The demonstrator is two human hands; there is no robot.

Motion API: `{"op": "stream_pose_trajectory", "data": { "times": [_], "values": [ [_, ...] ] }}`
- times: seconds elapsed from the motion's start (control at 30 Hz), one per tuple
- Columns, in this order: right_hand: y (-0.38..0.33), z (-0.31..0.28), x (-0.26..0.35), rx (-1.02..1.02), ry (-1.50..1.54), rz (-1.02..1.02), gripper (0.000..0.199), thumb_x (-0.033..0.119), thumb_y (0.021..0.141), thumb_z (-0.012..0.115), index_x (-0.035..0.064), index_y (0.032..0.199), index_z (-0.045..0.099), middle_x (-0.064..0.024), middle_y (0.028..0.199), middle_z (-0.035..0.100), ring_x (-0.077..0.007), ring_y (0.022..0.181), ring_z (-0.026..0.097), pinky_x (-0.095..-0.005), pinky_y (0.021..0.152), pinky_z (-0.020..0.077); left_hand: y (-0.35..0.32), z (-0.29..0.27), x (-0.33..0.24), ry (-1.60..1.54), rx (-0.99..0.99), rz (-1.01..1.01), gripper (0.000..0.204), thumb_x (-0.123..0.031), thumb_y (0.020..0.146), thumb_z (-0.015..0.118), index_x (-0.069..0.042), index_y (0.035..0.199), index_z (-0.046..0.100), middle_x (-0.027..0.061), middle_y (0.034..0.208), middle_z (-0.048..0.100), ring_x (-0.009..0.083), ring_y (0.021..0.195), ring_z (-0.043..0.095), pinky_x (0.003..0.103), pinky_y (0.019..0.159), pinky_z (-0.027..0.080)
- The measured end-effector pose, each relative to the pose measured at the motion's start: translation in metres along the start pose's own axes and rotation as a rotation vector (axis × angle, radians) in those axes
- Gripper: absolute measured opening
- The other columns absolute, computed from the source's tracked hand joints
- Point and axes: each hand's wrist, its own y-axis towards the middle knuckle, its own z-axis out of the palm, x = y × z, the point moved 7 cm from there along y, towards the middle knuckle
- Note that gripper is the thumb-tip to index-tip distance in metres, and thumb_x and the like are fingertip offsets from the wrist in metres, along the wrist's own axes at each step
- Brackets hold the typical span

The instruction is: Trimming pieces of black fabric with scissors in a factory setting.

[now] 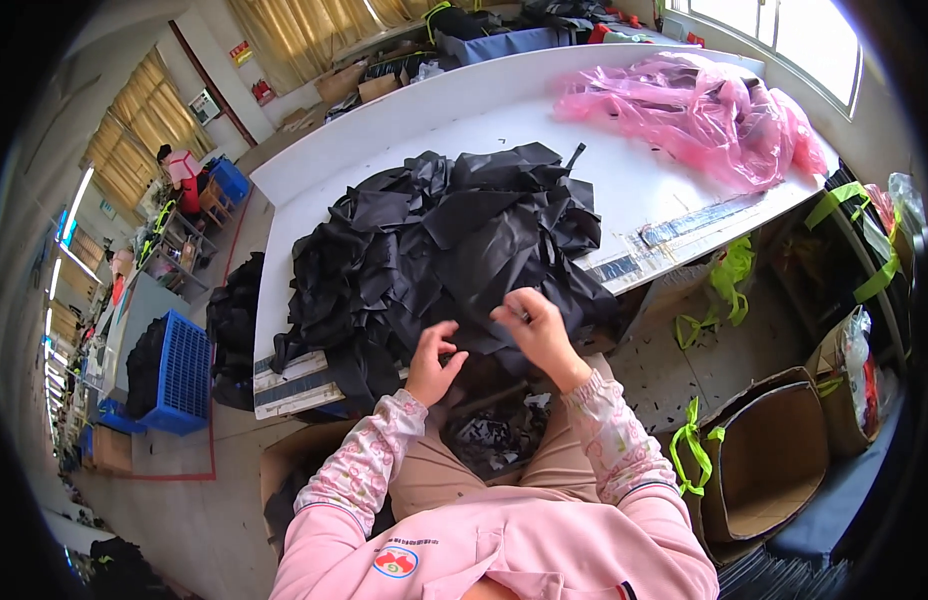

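A large heap of black fabric pieces [454,240] lies on the white table [644,190] in front of me. At the heap's near edge, my left hand [434,362] pinches a black piece with curled fingers. My right hand [532,330] grips the same black fabric a little to the right, fingers closed on it. Both pink sleeves come up from the lower edge. Small black scraps [499,440] lie in my lap between my knees.
Crumpled pink plastic bags [704,110] lie at the table's far right. An open cardboard box [769,460] with green straps stands at my right on the floor. A blue crate [184,375] stands at the left. A person in the distance works at the far left.
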Motion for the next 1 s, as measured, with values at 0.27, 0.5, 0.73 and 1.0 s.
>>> {"op": "stream_pose_trajectory", "data": {
  "times": [0.27,0.5,0.73,1.0],
  "values": [
    [-0.054,0.01,0.16,1.0,0.445,-0.168,0.018,0.01,0.082,0.067,-0.002,0.08,0.053,-0.0121,0.076,0.048,-0.0296,0.067,0.05,-0.0373,0.055,0.0388,0.028,-0.059,-0.09,0.188,-0.084,0.322,0.05,-0.013,0.074,0.07,-0.006,0.122,0.054,0.0152,0.121,0.052,0.0312,0.112,0.052,0.038,0.1,0.039],
    [-0.048,-0.032,0.171,1.039,0.776,-0.048,0.028,0.011,0.079,0.066,0.0035,0.064,0.044,-0.003,0.058,0.039,-0.0198,0.052,0.04,-0.0335,0.05,0.0287,-0.082,-0.014,-0.121,-0.316,1.495,-0.128,0.033,-0.024,0.088,0.068,-0.001,0.111,0.062,0.0089,0.094,0.064,0.0188,0.082,0.064,0.031,0.076,0.051],
    [-0.056,0.009,0.195,1.258,0.881,-0.099,0.031,0.014,0.087,0.063,0.0054,0.064,0.045,0.0001,0.055,0.04,-0.0202,0.046,0.04,-0.0353,0.048,0.0291,-0.03,0.003,-0.154,-0.634,1.008,0.105,0.061,-0.018,0.086,0.071,-0.001,0.137,0.042,0.0124,0.135,0.047,0.0204,0.128,0.043,0.035,0.105,0.036],
    [-0.046,-0.014,0.17,1.026,0.914,-0.04,0.033,0.018,0.087,0.066,0.0039,0.066,0.044,0.001,0.059,0.042,-0.0124,0.05,0.038,-0.0289,0.048,0.0299,-0.052,0.038,-0.112,-0.786,0.924,-0.122,0.019,-0.007,0.084,0.07,-0.001,0.102,0.064,0.0021,0.101,0.064,0.0093,0.098,0.056,0.028,0.088,0.045]
  ]
}}
